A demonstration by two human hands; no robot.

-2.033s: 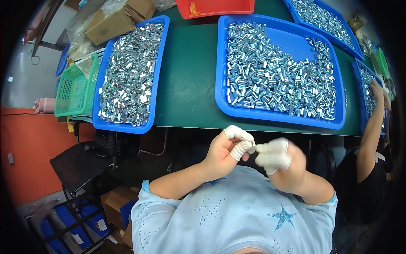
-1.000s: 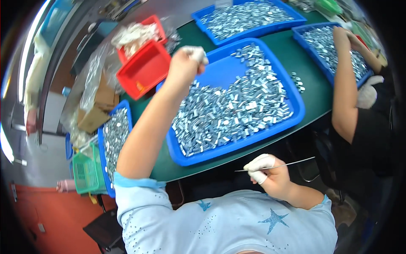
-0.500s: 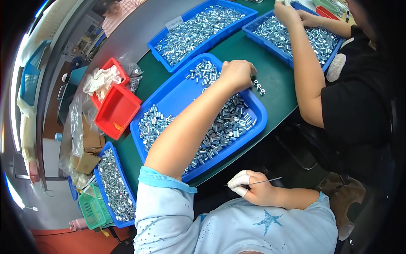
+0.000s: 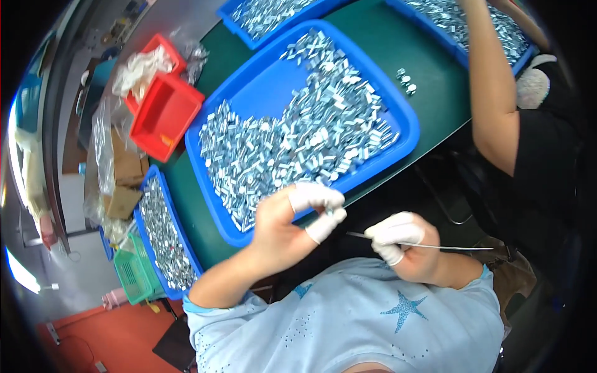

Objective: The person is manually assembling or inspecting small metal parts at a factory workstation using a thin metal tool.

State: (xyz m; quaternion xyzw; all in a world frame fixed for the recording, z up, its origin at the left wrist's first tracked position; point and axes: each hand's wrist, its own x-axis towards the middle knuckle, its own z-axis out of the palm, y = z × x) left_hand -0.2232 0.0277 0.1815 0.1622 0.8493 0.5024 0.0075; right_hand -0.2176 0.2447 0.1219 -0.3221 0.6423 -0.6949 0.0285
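My left hand (image 4: 280, 227), with white covers on its fingertips, is just past the near edge of a large blue tray (image 4: 409, 124). Its thumb and fingers pinch a small silvery metal sleeve (image 4: 329, 212), mostly hidden between the fingertips. To the right, close to my body, my right hand (image 4: 413, 248) is closed around a thin metal rod (image 4: 463, 248). White covers are on that hand's fingers too. One end of the rod points toward my left hand, and the two hands are apart. Many short metal sleeves (image 4: 311, 140) lie heaped in the tray.
A few metal pieces (image 4: 406, 81) lie on the green table (image 4: 435, 109) right of the tray. Other blue trays of parts (image 4: 165, 233) stand left and far. Red bins (image 4: 165, 118) and a green basket (image 4: 134, 273) are on the left. A co-worker's arm (image 4: 494, 93) reaches in at right.
My left hand has come back from the tray's far right rim toward my body, near my right hand. The right hand still holds the rod. The view has shifted.
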